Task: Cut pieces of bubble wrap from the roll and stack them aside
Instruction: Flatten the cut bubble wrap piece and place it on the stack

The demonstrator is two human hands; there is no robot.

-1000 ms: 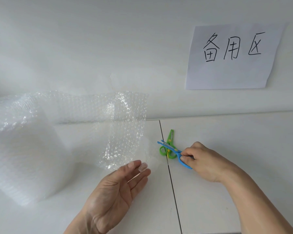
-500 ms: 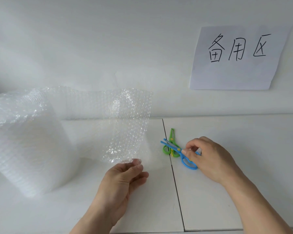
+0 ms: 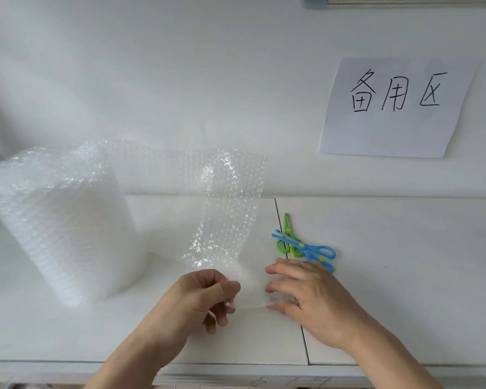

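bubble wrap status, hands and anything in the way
Left hand pinching bubble wrap sheet at its free end. Right hand on the same end, grip unclear. Blue scissors and green scissors untouched. Nothing blocking.

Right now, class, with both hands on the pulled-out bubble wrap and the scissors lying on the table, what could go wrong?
1. The left hand pinches only the sheet edge; the slick film may slip.
2. Pulling harder might tip the upright roll.
3. The right hand lies close to the blue scissors; reaching blindly could catch the blades.

Roll (image 3: 59, 220) left, scissors (image 3: 303, 245) right
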